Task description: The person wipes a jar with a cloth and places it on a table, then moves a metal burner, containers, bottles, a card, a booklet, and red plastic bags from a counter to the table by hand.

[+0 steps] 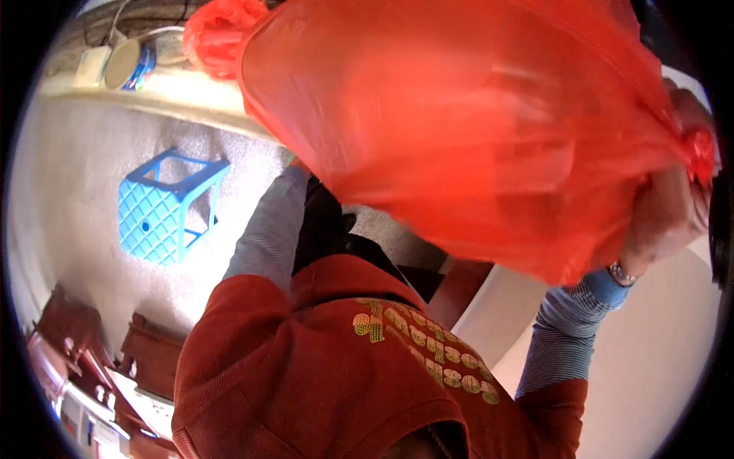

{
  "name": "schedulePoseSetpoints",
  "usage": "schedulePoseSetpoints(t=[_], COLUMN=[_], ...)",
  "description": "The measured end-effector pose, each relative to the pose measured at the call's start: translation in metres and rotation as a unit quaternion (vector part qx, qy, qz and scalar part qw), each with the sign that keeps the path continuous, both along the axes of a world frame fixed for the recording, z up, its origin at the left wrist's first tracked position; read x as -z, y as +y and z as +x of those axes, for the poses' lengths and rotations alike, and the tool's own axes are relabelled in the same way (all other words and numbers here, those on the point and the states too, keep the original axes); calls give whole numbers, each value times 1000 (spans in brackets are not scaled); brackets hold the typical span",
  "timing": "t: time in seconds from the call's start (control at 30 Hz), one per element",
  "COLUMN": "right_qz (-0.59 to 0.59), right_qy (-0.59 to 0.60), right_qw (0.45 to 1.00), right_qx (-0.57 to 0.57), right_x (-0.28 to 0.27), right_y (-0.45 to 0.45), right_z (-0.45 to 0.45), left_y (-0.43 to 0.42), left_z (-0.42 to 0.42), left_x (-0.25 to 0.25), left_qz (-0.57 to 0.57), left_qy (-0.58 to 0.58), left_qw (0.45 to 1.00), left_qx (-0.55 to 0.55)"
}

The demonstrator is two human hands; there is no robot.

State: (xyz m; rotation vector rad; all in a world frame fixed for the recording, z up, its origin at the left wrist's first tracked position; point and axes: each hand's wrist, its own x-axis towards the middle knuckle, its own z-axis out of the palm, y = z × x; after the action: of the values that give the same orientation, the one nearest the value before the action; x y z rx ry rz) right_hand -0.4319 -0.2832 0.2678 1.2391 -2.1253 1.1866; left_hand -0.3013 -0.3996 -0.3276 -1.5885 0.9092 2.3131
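A large, full red plastic bag [459, 130] fills the upper middle and right of the head view. My right hand [667, 210], with a bracelet at the wrist, is closed around the gathered plastic at the bag's right end. What is inside the bag cannot be made out through the film. My left arm, in a striped sleeve [267, 218], reaches up to the bag's lower left edge. The bag hides my left hand there, so its fingers do not show.
A bunched red plastic bag [218, 38] lies on the pale ledge [172, 93], near a round container [124, 65] and a white box with a cord. A blue plastic stool [168, 206] stands on the floor. Dark wooden furniture [153, 356] sits at lower left.
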Motion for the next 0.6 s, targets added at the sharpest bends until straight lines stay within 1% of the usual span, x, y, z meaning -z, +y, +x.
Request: schedulePoseSetpoints(t=[0.13, 0.23, 0.27, 0.3, 0.33, 0.37, 0.4, 0.47, 0.5, 0.53, 0.6], right_qz=[-28, -42, -48, -64, -81, -62, -42, 3, -9, -11, 49], right_qy=[11, 4, 0, 17, 33, 40, 46, 45, 26, 31, 47], right_qw=[997, 994, 993, 987, 979, 975, 968, 946, 943, 937, 918], right_qx=[70, 101, 109, 146, 182, 212, 241, 320, 332, 348, 390], right_x=[-44, -73, -83, -89, -93, -100, -107, -115, -116, -115, -113], right_y=[38, 83, 99, 115, 131, 157, 183, 218, 235, 252, 286], right_z=[22, 45, 53, 63, 72, 82, 93, 118, 129, 140, 162], left_y=[-13, -21, -22, -21, -19, -17, -8, 3, 16, 32, 79], left_z=[15, 49, 60, 72, 73, 78, 76, 77, 73, 71, 54], left_x=[-28, -50, -60, -70, -96, -109, -142, -168, -185, -203, -260], left_qz=[-46, -120, -120, -121, -39, -78, -76, -88, -122, -155, -109], left_qy=[56, 129, 128, 128, 35, 51, 30, 117, 177, 235, 288], left_qw=[994, 964, 958, 953, 973, 946, 948, 908, 879, 846, 823], left_qx=[84, 198, 225, 247, 223, 311, 308, 394, 426, 453, 477])
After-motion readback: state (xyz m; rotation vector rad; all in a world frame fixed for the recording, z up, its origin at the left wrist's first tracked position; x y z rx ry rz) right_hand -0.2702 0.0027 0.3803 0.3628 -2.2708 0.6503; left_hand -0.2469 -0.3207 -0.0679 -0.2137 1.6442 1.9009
